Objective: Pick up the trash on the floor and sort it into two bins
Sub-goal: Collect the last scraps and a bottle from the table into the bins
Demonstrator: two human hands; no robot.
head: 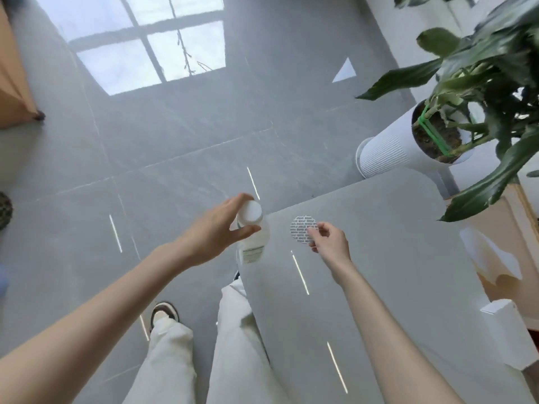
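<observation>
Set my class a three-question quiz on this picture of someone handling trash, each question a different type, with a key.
1. True or false: the left hand grips the bottle at its capped top.
2. What does the right hand pinch? A) a round printed disc B) a spoon C) a leaf
3. Fill in: the plant grows in a ____ pot.
Key: 1 true; 2 A; 3 white.

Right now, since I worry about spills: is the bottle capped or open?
Capped: a white cap covers the top of the bottle, which the left hand grips near it. The right hand pinches a seal disc.
</observation>
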